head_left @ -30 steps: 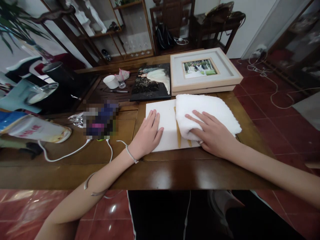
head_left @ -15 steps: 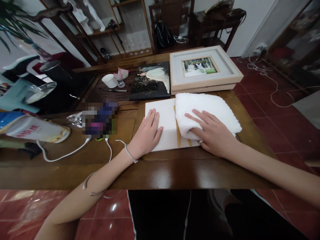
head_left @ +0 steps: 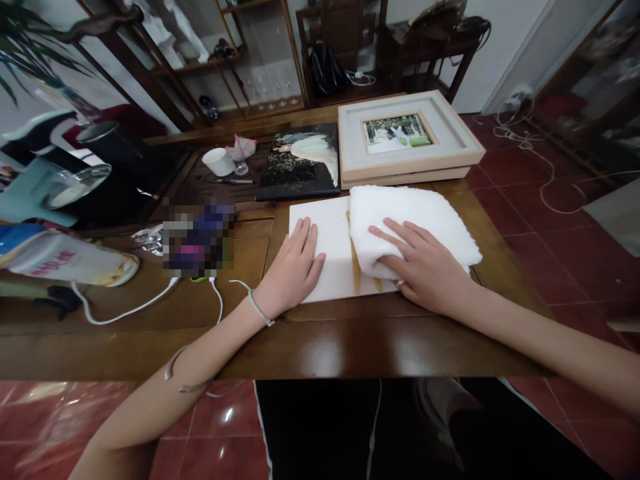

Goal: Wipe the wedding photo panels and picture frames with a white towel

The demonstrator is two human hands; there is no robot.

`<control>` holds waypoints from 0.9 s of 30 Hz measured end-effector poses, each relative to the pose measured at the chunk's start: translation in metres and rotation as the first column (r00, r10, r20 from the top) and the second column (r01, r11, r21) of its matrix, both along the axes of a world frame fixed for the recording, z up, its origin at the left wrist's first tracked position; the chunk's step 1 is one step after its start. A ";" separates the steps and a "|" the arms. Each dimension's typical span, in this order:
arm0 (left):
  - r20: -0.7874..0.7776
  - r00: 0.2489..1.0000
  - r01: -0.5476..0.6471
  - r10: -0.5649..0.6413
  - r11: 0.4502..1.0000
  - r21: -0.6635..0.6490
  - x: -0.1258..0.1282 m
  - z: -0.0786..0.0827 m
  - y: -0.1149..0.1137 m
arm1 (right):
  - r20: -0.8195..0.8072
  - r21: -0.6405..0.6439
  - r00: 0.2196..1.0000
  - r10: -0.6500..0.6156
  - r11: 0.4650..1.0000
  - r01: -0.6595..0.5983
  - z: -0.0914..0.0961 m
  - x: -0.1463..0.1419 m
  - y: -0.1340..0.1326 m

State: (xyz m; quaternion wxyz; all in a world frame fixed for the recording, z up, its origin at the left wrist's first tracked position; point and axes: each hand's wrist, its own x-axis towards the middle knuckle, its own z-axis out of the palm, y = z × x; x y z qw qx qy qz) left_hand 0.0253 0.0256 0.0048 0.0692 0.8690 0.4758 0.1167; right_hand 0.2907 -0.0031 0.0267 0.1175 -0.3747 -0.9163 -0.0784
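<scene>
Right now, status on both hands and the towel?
Left hand resting on white board. Right hand on white towel. Tan strips partly under towel.

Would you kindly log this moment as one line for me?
left hand: laid on panel | right hand: on towel | towel: partly over panel | frame: behind towel

Our left hand [head_left: 295, 270] lies flat on the white board [head_left: 334, 250] | our right hand [head_left: 430, 270] rests on the white towel [head_left: 435, 207] (how firmly we grip, we can't tell) | beyond, a framed photo [head_left: 360, 147] and dark picture [head_left: 285, 167] lie side by side
</scene>
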 end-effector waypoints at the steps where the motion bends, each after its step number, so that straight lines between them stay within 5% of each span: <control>1: -0.003 1.000 0.001 -0.001 1.000 0.000 0.000 0.000 0.000 | 0.000 0.005 1.000 0.001 1.000 -0.001 0.000 0.000 0.000; 27: 0.008 1.000 0.006 -0.006 1.000 -0.026 -0.001 0.001 0.001 | -0.021 -0.011 1.000 0.000 1.000 0.000 0.000 0.000 0.000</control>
